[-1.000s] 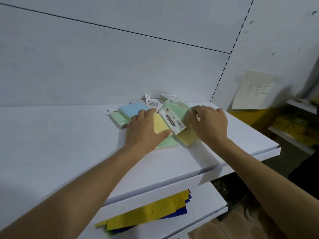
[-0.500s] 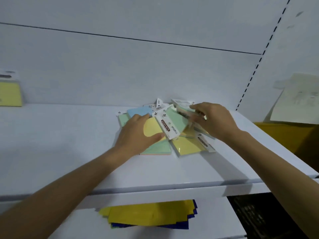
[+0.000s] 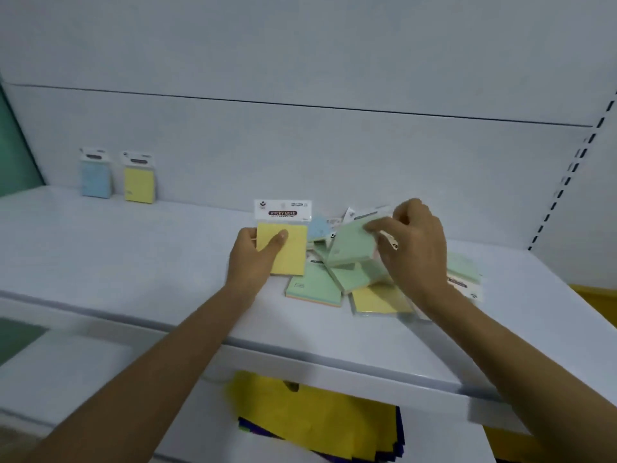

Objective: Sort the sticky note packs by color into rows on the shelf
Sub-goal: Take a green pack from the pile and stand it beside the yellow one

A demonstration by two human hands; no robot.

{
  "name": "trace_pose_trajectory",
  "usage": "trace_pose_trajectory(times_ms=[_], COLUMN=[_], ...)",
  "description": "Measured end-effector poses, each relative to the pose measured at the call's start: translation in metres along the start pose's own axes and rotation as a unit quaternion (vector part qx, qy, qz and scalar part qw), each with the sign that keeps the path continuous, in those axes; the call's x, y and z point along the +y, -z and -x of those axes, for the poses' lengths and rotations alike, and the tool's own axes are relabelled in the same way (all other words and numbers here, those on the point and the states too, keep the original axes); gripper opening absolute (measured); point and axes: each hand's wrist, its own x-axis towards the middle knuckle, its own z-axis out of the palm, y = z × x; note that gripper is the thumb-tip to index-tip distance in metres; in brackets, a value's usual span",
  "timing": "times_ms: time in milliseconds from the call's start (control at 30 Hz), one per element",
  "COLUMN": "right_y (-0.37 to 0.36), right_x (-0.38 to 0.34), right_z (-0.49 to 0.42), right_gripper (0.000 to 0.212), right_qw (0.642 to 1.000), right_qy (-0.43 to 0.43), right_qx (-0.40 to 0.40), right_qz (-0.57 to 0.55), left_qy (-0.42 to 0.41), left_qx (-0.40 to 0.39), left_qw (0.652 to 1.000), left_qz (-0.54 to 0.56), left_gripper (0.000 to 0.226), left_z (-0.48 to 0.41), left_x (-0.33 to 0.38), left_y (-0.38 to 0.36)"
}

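Yellow pack (image 3: 288, 252), lately lying on the pile (image 3: 317, 290), is now being lifted above the shelf (image 3: 133, 262), left hand (image 3: 250, 259) pinching its edge, thumb across. Right hand (image 3: 414, 248) is clasping a green pack (image 3: 354, 243). Likely risk: slippery wrappers sliding, neighbours dragging loose.

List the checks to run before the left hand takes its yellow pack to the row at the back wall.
1. Left hand grips the held yellow pack: ok, thumb across its face.
2. Yellow row begun: ok, a standing yellow pack is against the wall, right of the blue pack.
3. Room beside the standing yellow pack: ok, bare shelf to its right.
4. Right hand holds the green pack off the pile: ok.
5. Green row begun: not ok, no green one stands at the wall in view.
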Motion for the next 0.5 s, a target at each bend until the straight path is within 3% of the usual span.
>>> trace_pose_trajectory(times_ms=[167,333,400,433,500], right_y=[-0.013,-0.020,-0.020,-0.019,-0.018], right_x=[-0.001,0.000,0.002,0.001,0.000], right_z=[0.022,0.021,0.019,0.018,0.018], right_gripper=[0.025,0.021,0.012,0.014,0.041], right_qw=[0.966,0.921,0.922,0.925,0.915], right_qy=[-0.163,-0.250,-0.252,-0.247,-0.254], right_qx=[-0.078,-0.082,-0.065,-0.065,-0.071], right_qz=[-0.185,-0.288,-0.287,-0.281,-0.304], left_qy=[-0.043,-0.045,-0.048,-0.052,-0.058], left_qx=[-0.016,-0.009,-0.008,-0.009,-0.011], left_qw=[0.997,0.998,0.998,0.998,0.998], left_qz=[-0.065,-0.048,-0.038,-0.034,-0.032], left_gripper=[0.015,0.014,0.015,0.015,0.016], left_z=[-0.003,-0.004,-0.003,-0.003,-0.003], left_x=[-0.007,-0.009,-0.007,-0.007,-0.006], left_y=[-0.006,-0.002,-0.002,-0.002,-0.001])
